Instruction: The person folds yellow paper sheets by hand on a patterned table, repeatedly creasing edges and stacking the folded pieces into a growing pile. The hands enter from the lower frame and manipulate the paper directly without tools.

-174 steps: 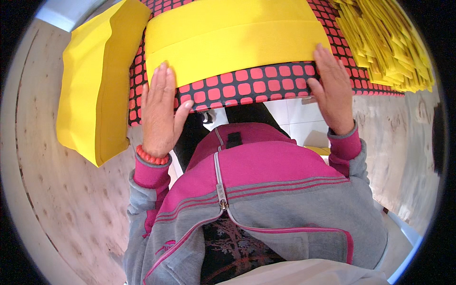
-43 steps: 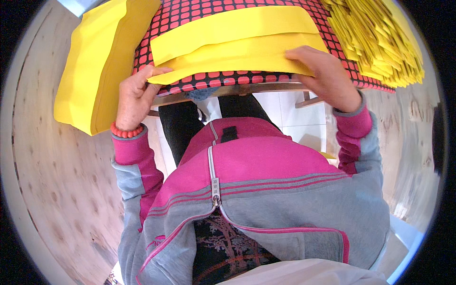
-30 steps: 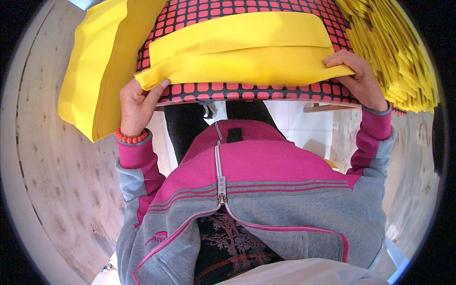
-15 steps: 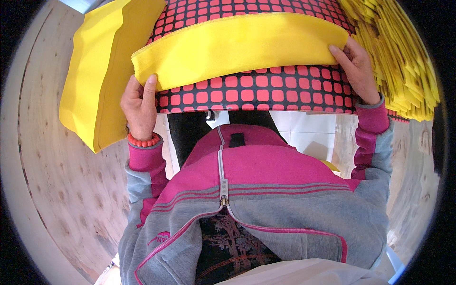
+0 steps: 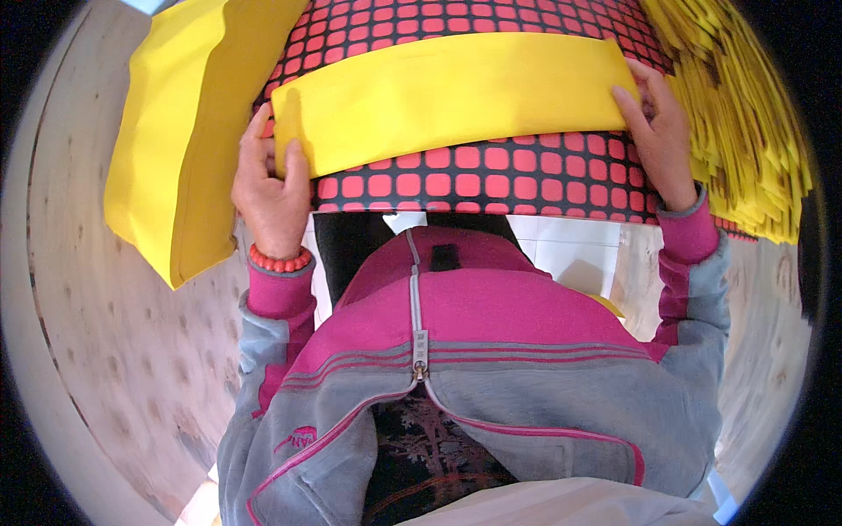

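A folded yellow fabric strip [image 5: 456,95] stretches across the red-and-black checked table cover [image 5: 465,182] in front of me. My left hand [image 5: 274,188], with a red bead bracelet at its wrist, is at the strip's left end. Its thumb lies on the yellow fabric and its fingers are around the end edge. At the other end, my right hand [image 5: 658,131] has its thumb against the lower corner and its curled fingers by the end edge. Part of the fingers of both hands is hidden.
A larger folded yellow fabric piece [image 5: 162,140] hangs over the table's left side. On the right stands a thick pile of yellow fabric pieces [image 5: 745,131] with brownish edges. Pale wooden boards [image 5: 114,333] flank me, and white floor tiles [image 5: 570,254] show below the table edge.
My left hand has shifted right and slightly down, with the strip's left end following. The strip's right end has drawn a little leftward. The right hand stays at that end.
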Demonstrator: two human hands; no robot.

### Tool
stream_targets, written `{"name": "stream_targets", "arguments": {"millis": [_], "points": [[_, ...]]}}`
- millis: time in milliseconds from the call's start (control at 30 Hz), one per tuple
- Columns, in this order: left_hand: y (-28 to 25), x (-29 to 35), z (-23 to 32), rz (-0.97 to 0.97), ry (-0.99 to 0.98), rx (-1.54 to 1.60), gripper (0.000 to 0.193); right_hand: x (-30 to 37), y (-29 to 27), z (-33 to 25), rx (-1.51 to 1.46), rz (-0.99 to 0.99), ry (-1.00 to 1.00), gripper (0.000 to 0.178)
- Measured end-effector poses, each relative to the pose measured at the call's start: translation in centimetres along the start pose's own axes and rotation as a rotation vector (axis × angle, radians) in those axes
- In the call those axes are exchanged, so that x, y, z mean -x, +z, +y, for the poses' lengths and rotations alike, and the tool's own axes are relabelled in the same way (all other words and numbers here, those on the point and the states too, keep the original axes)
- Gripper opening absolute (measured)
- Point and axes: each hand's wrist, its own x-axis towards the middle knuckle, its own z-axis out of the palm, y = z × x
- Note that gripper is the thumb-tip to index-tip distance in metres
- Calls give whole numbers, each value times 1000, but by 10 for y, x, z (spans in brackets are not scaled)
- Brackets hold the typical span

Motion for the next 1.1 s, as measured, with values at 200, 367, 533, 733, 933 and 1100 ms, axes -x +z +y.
{"name": "stream_targets", "arguments": {"millis": [200,367,533,733,933,1100], "points": [[-2,2,-2,32,32,-68,47,3,2,-9,7,-14,144,41],[-2,1,-10,23,-21,-41,42,6,1,-9,128,25,-15,44],[-3,-3,-20,39,125,-240,37,7,2,-6,144,40,-6,45],[-2,2,-13,16,4,-142,35,5,3,-7,54,26,79,43],[-7,-12,24,118,427,-555,42,6,1,-7,167,47,-28,42],[34,-16,80,-330,665,-245,53,5,0,-10,179,67,-59,43]]}}
